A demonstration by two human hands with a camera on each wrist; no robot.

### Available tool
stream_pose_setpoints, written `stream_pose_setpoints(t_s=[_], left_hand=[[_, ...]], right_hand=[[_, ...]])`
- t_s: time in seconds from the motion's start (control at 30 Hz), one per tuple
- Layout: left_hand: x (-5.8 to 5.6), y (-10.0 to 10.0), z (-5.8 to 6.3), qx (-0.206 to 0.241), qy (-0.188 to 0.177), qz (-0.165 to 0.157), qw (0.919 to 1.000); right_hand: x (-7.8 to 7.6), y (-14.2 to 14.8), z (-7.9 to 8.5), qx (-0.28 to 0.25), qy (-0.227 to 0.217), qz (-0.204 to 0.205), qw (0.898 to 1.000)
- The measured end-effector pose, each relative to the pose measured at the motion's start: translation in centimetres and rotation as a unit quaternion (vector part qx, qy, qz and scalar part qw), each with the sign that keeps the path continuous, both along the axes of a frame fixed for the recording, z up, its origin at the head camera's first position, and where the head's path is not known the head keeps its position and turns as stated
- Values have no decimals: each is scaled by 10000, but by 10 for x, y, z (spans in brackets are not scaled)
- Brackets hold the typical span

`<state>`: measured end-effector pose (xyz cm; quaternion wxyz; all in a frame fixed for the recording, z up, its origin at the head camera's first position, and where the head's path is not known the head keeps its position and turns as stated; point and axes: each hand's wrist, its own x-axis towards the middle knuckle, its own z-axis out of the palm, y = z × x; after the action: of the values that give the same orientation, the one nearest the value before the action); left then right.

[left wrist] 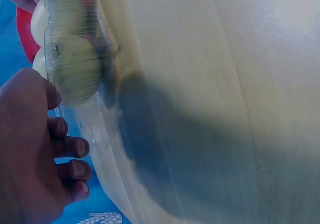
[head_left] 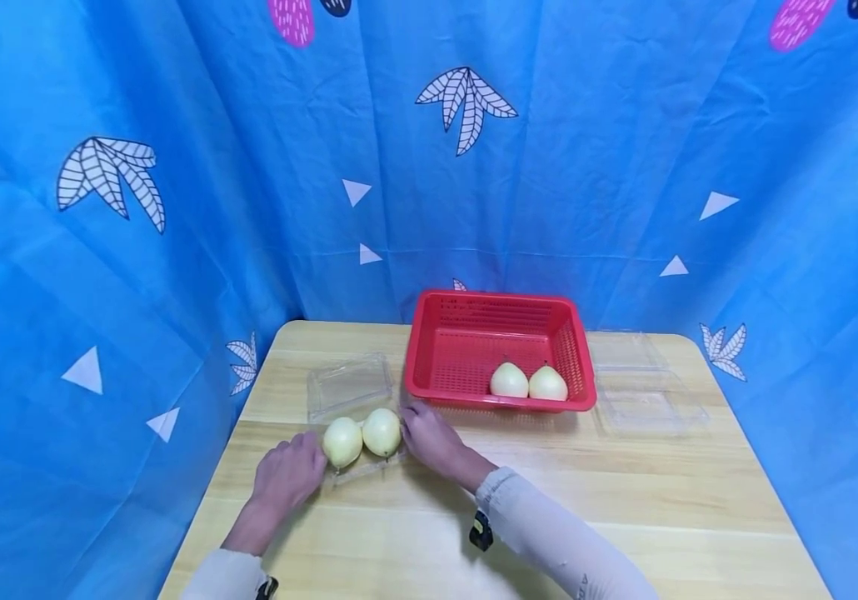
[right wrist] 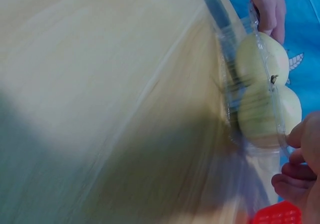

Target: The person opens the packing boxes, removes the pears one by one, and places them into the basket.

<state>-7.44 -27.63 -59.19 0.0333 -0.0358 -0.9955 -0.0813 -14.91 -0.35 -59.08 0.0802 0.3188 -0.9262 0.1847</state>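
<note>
Two pale yellow pears (head_left: 342,442) sit side by side in a clear plastic clamshell box (head_left: 369,472), left of the table's middle. Its transparent lid (head_left: 350,385) lies folded back on the far side. My left hand (head_left: 288,473) pinches the box's left rim with thumb and forefinger; the other fingers curl loosely below it in the left wrist view. At the opposite end, my right hand (head_left: 432,439) pinches the rim (right wrist: 281,129) close to the nearer pear (right wrist: 260,115). Whether the box's bottom touches the table cannot be told.
A red plastic basket (head_left: 459,399) stands at the back of the wooden table (head_left: 624,492), holding two more pears (head_left: 509,381) near its front wall. Right of it lie clear plastic boxes (head_left: 646,400). Blue patterned curtains (head_left: 549,167) hang behind and at both sides.
</note>
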Motion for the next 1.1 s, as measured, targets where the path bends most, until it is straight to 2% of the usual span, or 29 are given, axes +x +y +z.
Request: stream_pose_setpoints(t_s=[0.2, 0.43, 0.8, 0.97, 1.1], left_hand=[[-3, 5, -3, 27, -94, 110, 9999], [0, 8, -6, 35, -54, 255, 9997], [5, 7, -7, 80, 153, 322, 9993], [5, 7, -9, 70, 243, 320, 9992], [5, 8, -9, 106, 343, 307, 9989]], right_hand=[[-2, 2, 1, -81, 237, -84, 9997], [0, -2, 5, -353, 461, -11, 9983], [6, -20, 16, -332, -80, 180, 9993], [7, -26, 14, -248, -196, 148, 9994], [7, -31, 10, -169, -453, 44, 9988]])
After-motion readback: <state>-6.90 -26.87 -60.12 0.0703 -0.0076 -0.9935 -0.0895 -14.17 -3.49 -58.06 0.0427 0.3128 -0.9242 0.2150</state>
